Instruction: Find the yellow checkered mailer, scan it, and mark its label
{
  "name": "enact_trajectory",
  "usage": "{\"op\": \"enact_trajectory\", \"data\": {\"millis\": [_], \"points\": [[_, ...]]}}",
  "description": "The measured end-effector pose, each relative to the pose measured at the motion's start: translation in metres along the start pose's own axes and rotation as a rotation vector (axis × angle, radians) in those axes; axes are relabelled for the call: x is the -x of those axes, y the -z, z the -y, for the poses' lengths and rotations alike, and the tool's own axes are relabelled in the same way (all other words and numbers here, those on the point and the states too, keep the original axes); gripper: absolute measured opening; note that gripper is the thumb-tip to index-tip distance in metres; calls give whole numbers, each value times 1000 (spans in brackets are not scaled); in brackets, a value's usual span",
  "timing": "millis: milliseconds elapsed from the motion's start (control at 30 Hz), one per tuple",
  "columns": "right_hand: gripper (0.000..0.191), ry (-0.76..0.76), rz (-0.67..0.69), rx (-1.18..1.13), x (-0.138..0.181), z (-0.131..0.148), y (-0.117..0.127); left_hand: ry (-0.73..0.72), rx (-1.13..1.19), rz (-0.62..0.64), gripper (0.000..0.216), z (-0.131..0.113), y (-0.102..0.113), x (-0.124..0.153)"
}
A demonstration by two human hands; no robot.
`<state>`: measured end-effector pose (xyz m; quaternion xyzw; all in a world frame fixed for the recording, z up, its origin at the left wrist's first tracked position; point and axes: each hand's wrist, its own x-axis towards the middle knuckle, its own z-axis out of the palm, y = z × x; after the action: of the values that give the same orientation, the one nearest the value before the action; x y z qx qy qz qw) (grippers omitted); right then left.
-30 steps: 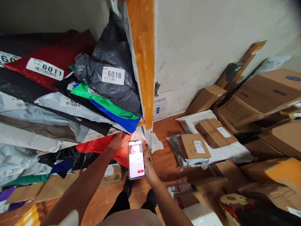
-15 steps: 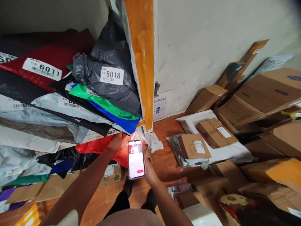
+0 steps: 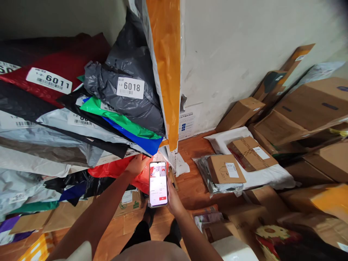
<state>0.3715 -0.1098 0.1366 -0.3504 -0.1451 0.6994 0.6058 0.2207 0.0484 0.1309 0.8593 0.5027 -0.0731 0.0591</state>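
My right hand (image 3: 173, 197) is closed around a smartphone (image 3: 158, 185), its lit screen facing up with a red button near the bottom. My left hand (image 3: 136, 165) rests at a red plastic parcel bag (image 3: 111, 172) on the lower shelf, gripping its edge as far as the view shows; the fingertips are partly hidden under the shelf above. A white label (image 3: 158, 157) on the red bag shows just beyond the phone, brightly lit. Over my left hand, a grey parcel bag (image 3: 119, 87) marked 6018 lies on green and blue bags.
Left, a dark red bag (image 3: 78, 65) marked 6011 lies among stacked parcels. An orange-taped shelf post (image 3: 165, 72) stands ahead. On the wooden floor (image 3: 187, 152) to the right are cardboard boxes (image 3: 227, 169) and a white parcel (image 3: 268, 176). Larger boxes (image 3: 312, 105) pile along the wall.
The view has shifted very slightly. The picture on the phone screen differs, with more text lines below it. Both hands keep nearly the same places.
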Motion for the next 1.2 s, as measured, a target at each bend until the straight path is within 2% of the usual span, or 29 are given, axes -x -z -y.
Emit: {"op": "enact_trajectory", "data": {"millis": [200, 400, 700, 833, 1000, 1200], "points": [[56, 3, 32, 27, 6, 4, 0, 0, -8, 16, 47, -2, 5, 3], [82, 15, 135, 110, 28, 11, 12, -4, -18, 8, 50, -1, 0, 2], [86, 67, 152, 181, 51, 24, 18, -11, -37, 27, 45, 2, -4, 0], [91, 65, 98, 193, 60, 26, 26, -18, -63, 51, 45, 1, -1, -2], [100, 6, 5, 205, 75, 23, 51, -37, -57, 68, 47, 5, -7, -4], [119, -67, -212, 102, 95, 18, 77, -62, 18, 40, 45, 10, -17, -6]]}}
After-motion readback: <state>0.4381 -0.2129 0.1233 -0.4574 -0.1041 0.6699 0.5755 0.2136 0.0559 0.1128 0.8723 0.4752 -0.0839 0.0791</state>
